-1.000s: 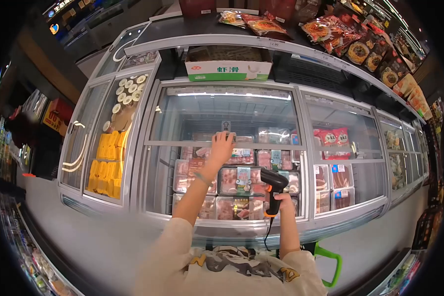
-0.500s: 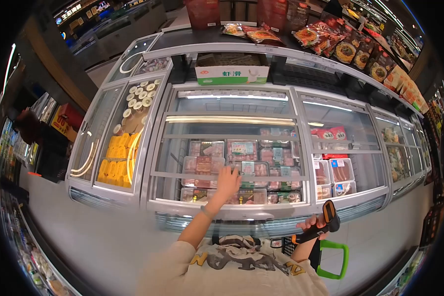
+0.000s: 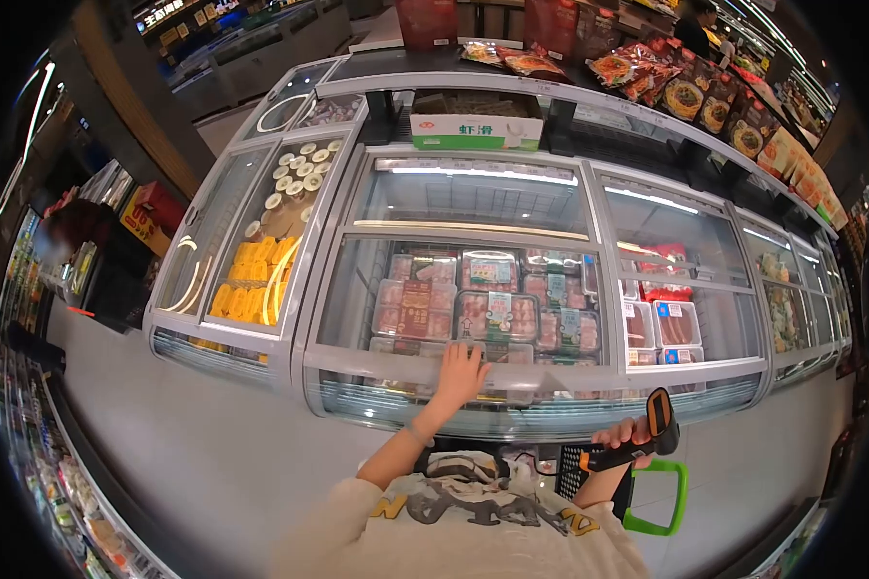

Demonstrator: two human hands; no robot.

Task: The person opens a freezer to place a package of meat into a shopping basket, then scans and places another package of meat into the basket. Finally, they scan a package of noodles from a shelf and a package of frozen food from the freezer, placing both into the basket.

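Note:
My left hand point(image 3: 462, 372) lies with its fingers stretched out over the front frame of the freezer's sliding glass lid point(image 3: 377, 364). Below the glass sit several trays of packed meat point(image 3: 497, 314), some with red or green labels. To the right, my right hand point(image 3: 624, 436) is wrapped round the handle of a black and orange barcode scanner point(image 3: 659, 422), held up in front of the freezer's edge. A green handle point(image 3: 681, 497) shows just below that hand, beside a dark perforated basket point(image 3: 572, 458).
A chest freezer point(image 3: 299, 372) runs across the view, with yellow packs point(image 3: 251, 280) at left and more trays point(image 3: 678, 323) at right. Above it, a shelf point(image 3: 550, 87) bears a carton point(image 3: 475, 125) and bagged foods point(image 3: 681, 101). A person point(image 3: 101, 256) is at far left.
The glass lid has slid toward me, and my left hand has come back with it. The view has shifted slightly. My right hand still holds the scanner.

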